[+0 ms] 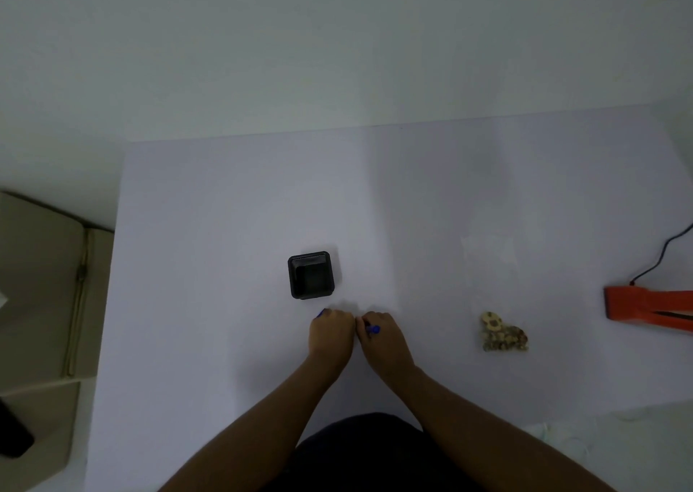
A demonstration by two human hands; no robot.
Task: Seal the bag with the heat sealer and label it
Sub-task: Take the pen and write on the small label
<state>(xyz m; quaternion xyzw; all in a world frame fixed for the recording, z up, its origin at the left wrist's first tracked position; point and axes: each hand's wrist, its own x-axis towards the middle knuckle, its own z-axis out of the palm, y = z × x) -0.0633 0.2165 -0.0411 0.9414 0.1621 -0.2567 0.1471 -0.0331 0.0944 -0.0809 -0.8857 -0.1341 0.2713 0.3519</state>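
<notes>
Both hands sit side by side on the white table (225,210), a little back from its near edge and roughly midway along it, knuckles almost touching. The left hand (330,336) is curled into a fist around something blue (321,313), whose tip pokes out at the hand's far left side; the right hand (380,336) is likewise curled, pinching a small blue piece (373,329) that shows on top of its fingers. Whether these are a pen and its cap cannot be told for sure. Just beyond the left hand stands a black square holder (311,276), upright and open-topped. The bag (500,322) lies well to the right of the right hand, apart from it, toward the right edge: a clear pouch that shows faintly on the white surface, with brownish snack pieces (504,334) bunched at its near end. Further right, at the table's right edge, is the orange-red heat sealer (637,306), its arm raised open, with a black cord (663,251) running off past the edge. A beige box (41,266) stands off the table's left edge.
</notes>
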